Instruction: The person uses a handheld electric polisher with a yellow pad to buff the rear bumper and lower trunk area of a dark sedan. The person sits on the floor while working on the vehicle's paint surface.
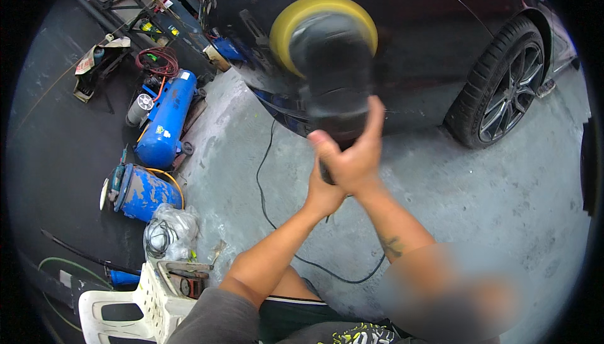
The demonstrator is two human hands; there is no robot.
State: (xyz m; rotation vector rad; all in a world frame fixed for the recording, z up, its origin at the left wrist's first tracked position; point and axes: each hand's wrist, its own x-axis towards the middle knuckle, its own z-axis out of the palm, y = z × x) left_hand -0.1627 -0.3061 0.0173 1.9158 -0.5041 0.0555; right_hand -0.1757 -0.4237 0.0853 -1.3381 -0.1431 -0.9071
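Observation:
Both my hands are around the black body of a polishing machine (337, 68), which is blurred. My right hand (356, 155) grips it higher up, with a finger extended along its side. Lower down, my left hand (324, 193) closes on the handle end. At the machine's far end, a round yellow polishing pad (283, 27) faces the glossy dark body panel of a car (415, 46) and looks to be against it. A black power cord (259, 174) loops over the grey floor beneath my arms.
The car's wheel (512, 89) stands to the right. Along the left are a blue air compressor (165, 122), a coiled red hose (158, 63), a scuffed blue drum (151, 195) with another power tool on it, a clear plastic bag (181, 226) and a white plastic chair (153, 292).

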